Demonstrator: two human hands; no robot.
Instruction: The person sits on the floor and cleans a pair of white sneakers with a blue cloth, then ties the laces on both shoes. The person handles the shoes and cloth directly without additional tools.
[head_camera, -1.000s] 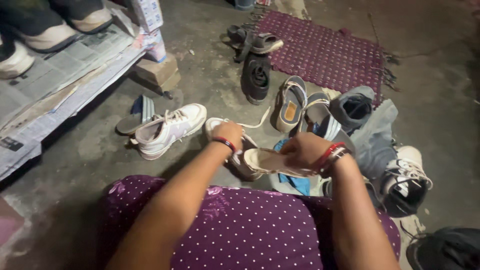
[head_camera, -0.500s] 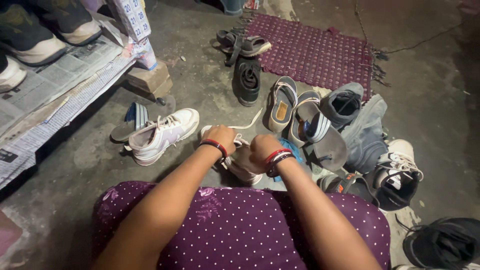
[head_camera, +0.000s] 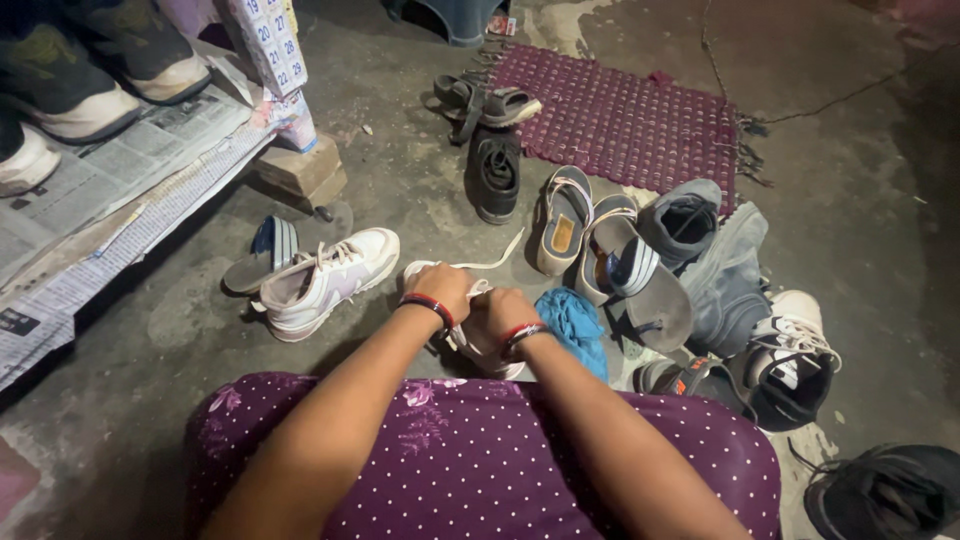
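A white sneaker (head_camera: 470, 340) lies on the concrete floor just in front of my knees, mostly hidden by my hands. My left hand (head_camera: 443, 285) grips its far end near the laces. My right hand (head_camera: 505, 308) is pressed into the shoe's opening, fingers out of sight. A loose white lace (head_camera: 490, 260) trails away from the shoe. Its matching white sneaker (head_camera: 325, 282) lies on its side to the left. A blue cloth (head_camera: 572, 322) sits right beside my right hand.
Sandals (head_camera: 615, 262), grey shoes (head_camera: 690, 225), a black shoe (head_camera: 493, 172) and a white-black sneaker (head_camera: 790, 360) crowd the right. A maroon mat (head_camera: 625, 110) lies beyond. A newspaper-covered low shelf (head_camera: 110, 190) with shoes stands at left, a brick (head_camera: 298, 168) under it.
My right hand held a pale insole a second ago; it has since moved left and down into the white sneaker, and the insole is out of sight. The blue cloth now shows.
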